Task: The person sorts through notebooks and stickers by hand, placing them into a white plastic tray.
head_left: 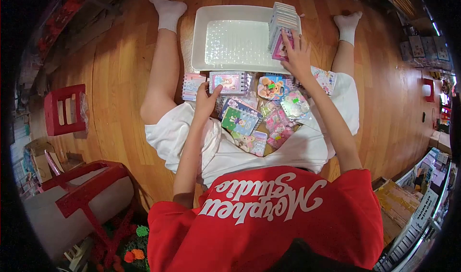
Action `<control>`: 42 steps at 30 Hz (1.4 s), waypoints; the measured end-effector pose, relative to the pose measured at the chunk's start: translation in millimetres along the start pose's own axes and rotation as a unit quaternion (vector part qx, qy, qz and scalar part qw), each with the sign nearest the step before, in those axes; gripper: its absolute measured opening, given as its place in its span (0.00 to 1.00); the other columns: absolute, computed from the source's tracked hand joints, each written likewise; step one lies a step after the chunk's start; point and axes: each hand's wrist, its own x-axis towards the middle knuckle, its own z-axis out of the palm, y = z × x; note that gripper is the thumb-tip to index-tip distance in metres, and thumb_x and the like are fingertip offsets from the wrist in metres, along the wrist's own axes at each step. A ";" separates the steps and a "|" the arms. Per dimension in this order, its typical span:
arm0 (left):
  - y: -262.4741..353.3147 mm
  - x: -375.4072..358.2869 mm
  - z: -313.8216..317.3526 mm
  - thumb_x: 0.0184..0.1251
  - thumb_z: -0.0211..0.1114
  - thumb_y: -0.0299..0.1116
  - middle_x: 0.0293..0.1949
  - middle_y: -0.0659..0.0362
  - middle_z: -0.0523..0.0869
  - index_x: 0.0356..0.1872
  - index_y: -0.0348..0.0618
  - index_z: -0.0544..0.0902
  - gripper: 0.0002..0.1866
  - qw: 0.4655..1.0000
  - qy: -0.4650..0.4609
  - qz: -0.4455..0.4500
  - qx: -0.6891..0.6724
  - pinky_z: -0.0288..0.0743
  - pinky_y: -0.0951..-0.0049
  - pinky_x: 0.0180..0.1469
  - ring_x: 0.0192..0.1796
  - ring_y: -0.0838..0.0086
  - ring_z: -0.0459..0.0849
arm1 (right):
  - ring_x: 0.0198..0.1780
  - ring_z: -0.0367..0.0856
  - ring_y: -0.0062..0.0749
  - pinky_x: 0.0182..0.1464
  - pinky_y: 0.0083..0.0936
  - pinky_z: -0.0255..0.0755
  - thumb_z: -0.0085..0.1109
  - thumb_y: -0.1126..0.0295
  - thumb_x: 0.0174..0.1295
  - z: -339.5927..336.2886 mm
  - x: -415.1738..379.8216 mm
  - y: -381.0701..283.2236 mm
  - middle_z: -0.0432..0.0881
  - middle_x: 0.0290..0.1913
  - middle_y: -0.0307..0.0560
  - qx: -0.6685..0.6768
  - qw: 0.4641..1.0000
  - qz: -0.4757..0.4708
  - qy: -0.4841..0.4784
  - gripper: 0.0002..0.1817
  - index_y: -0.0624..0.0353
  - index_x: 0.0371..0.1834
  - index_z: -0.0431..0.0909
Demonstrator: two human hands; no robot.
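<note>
Fingers [296,41] of the right hand [298,63] are spread, touching the near end of a row of small, upright picture-covered notebooks [284,22]; whether they grip, I cannot tell. The row stands in the right end of the white rectangular plastic tray [240,65], its long axis going from far to near. Just before the tray's near side, the left hand [205,101] holds narrowly a small silver-framed spiral notebook [227,83], long axis left to right. The tray lies on a brown wooden floor [115,80]; red plastic stool [66,110] is well apart on its left.
</note>
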 end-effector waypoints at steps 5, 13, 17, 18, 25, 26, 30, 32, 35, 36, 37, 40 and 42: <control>-1.6 0.7 -0.6 0.62 0.71 0.43 0.45 0.46 0.83 0.53 0.24 0.75 0.30 1.000 0.003 0.010 0.008 0.75 0.70 0.46 0.42 0.68 0.81 | 0.71 0.56 0.55 0.68 0.67 0.51 0.76 0.60 0.40 11.0 5.7 11.5 0.55 0.74 0.48 -0.020 0.999 -0.012 0.026 0.57 0.33 0.77 0.53; -1.4 -0.5 -0.1 0.61 0.71 0.43 0.45 0.49 0.80 0.53 0.24 0.77 0.29 0.996 0.034 0.048 0.064 0.73 0.71 0.48 0.42 0.68 0.78 | 0.71 0.55 0.57 0.67 0.68 0.52 0.73 0.65 0.46 -5.6 5.3 3.6 0.52 0.75 0.49 0.007 1.000 0.016 0.013 0.54 0.35 0.77 0.51; 2.4 -4.2 -1.7 0.62 0.71 0.41 0.43 0.51 0.78 0.52 0.26 0.80 0.26 0.979 0.085 0.102 0.154 0.72 0.72 0.44 0.39 0.68 0.76 | 0.67 0.62 0.57 0.66 0.53 0.61 0.68 0.69 0.51 -46.5 -8.7 -26.8 0.60 0.71 0.55 0.169 0.978 0.034 0.113 0.43 0.52 0.73 0.60; 5.8 -7.4 -0.6 0.62 0.71 0.40 0.42 0.51 0.77 0.52 0.27 0.81 0.25 0.978 0.094 0.099 0.155 0.71 0.73 0.43 0.38 0.69 0.75 | 0.64 0.65 0.56 0.64 0.48 0.63 0.67 0.69 0.53 -51.2 -17.6 -36.2 0.63 0.67 0.56 0.216 0.972 0.033 0.085 0.38 0.56 0.69 0.63; 38.1 -20.9 3.4 0.64 0.69 0.34 0.33 0.60 0.79 0.49 0.31 0.82 0.18 0.984 0.117 0.126 0.040 0.70 0.79 0.36 0.32 0.78 0.74 | 0.48 0.75 0.48 0.51 0.34 0.69 0.58 0.64 0.65 -45.6 -59.1 -91.1 0.76 0.46 0.58 0.430 0.883 0.033 -0.184 0.22 0.66 0.59 0.73; 35.9 -24.0 2.9 0.64 0.69 0.34 0.34 0.61 0.79 0.48 0.32 0.82 0.17 0.992 0.100 0.079 -0.001 0.70 0.80 0.36 0.33 0.79 0.75 | 0.46 0.76 0.46 0.49 0.33 0.70 0.58 0.63 0.66 -40.2 -62.3 -98.2 0.76 0.44 0.57 0.418 0.895 0.041 -0.154 0.22 0.67 0.58 0.74; 51.3 -46.4 -3.4 0.66 0.68 0.33 0.39 0.62 0.82 0.50 0.38 0.79 0.15 0.982 0.016 -0.048 -0.182 0.71 0.82 0.38 0.37 0.83 0.77 | 0.37 0.77 0.38 0.43 0.31 0.72 0.60 0.62 0.65 -38.7 -60.9 -114.7 0.76 0.34 0.54 0.440 0.884 0.083 -0.135 0.23 0.71 0.54 0.76; 64.3 -57.2 -2.6 0.67 0.67 0.33 0.41 0.62 0.83 0.52 0.39 0.78 0.17 0.957 -0.026 -0.092 -0.274 0.72 0.82 0.40 0.39 0.83 0.79 | 0.38 0.79 0.36 0.46 0.30 0.73 0.62 0.63 0.63 -51.2 -53.3 -110.7 0.78 0.32 0.52 0.465 0.858 0.103 -0.192 0.22 0.73 0.52 0.76; 77.3 -66.5 7.0 0.68 0.66 0.33 0.44 0.62 0.83 0.55 0.39 0.75 0.18 0.931 -0.024 -0.122 -0.345 0.73 0.82 0.44 0.43 0.83 0.80 | 0.36 0.79 0.24 0.41 0.25 0.74 0.65 0.66 0.61 -63.0 -47.7 -100.6 0.83 0.34 0.47 0.632 0.718 0.224 -0.186 0.19 0.69 0.51 0.79; 77.5 -67.3 10.8 0.68 0.66 0.34 0.45 0.62 0.83 0.55 0.40 0.75 0.18 0.929 -0.031 -0.115 -0.350 0.73 0.82 0.45 0.44 0.82 0.80 | 0.36 0.79 0.22 0.40 0.23 0.74 0.65 0.67 0.60 -68.4 -44.6 -93.8 0.84 0.35 0.46 0.639 0.709 0.226 -0.196 0.18 0.68 0.50 0.80; 77.6 -67.1 14.9 0.68 0.66 0.34 0.46 0.62 0.82 0.55 0.40 0.75 0.18 0.928 -0.039 -0.108 -0.355 0.73 0.81 0.46 0.45 0.82 0.80 | 0.35 0.79 0.20 0.39 0.22 0.74 0.66 0.68 0.60 -74.5 -40.5 -83.6 0.85 0.37 0.45 0.646 0.699 0.228 -0.206 0.17 0.67 0.49 0.80; 85.2 -70.5 30.3 0.68 0.66 0.33 0.50 0.60 0.81 0.57 0.40 0.74 0.19 0.952 -0.050 -0.053 -0.297 0.74 0.78 0.48 0.48 0.79 0.80 | 0.35 0.80 0.19 0.38 0.21 0.75 0.65 0.70 0.60 -89.6 -20.4 -45.7 0.86 0.39 0.43 0.586 0.772 0.184 -0.162 0.15 0.64 0.48 0.82; 85.8 -68.4 37.3 0.68 0.66 0.32 0.51 0.59 0.81 0.58 0.40 0.74 0.20 0.974 -0.053 0.043 -0.215 0.74 0.78 0.49 0.49 0.78 0.80 | 0.36 0.80 0.20 0.40 0.21 0.75 0.64 0.71 0.61 -92.2 -1.5 -12.1 0.86 0.39 0.42 0.526 0.831 0.134 -0.119 0.14 0.64 0.49 0.82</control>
